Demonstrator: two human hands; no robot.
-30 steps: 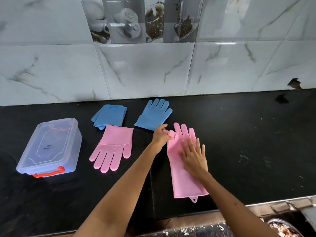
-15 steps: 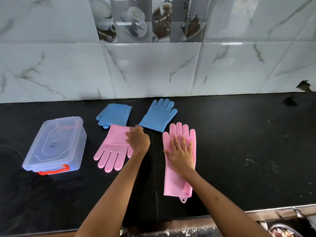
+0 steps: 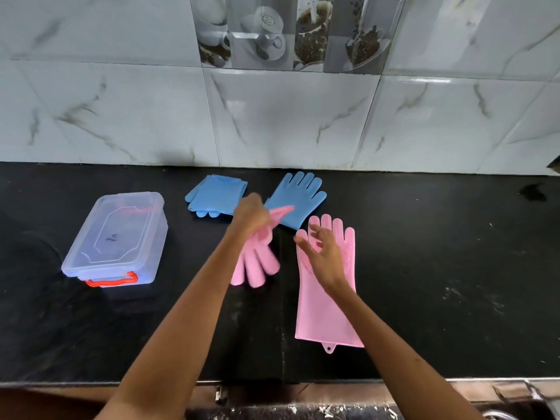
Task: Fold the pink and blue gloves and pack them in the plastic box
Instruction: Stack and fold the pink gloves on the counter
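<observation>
My left hand [image 3: 250,215] grips the cuff end of a pink glove [image 3: 257,265] and holds it lifted, its fingers hanging toward me above the black counter. A second pink glove [image 3: 325,316] lies flat and full length on the counter, fingers pointing at the wall. My right hand [image 3: 322,256] hovers over its palm with fingers spread, holding nothing. A folded blue glove [image 3: 216,195] and a flat blue glove [image 3: 298,198] lie near the wall. The clear plastic box [image 3: 118,237], lid on, red handle in front, stands at the left.
The black counter [image 3: 439,268] runs to a white marble-tile wall [image 3: 288,116] at the back. Its front edge [image 3: 303,381] lies close to me, with a sink corner [image 3: 521,404] at the bottom right.
My left hand has closed on the left pink glove and lifted it up and to the right. My right hand has risen off the flat pink glove.
</observation>
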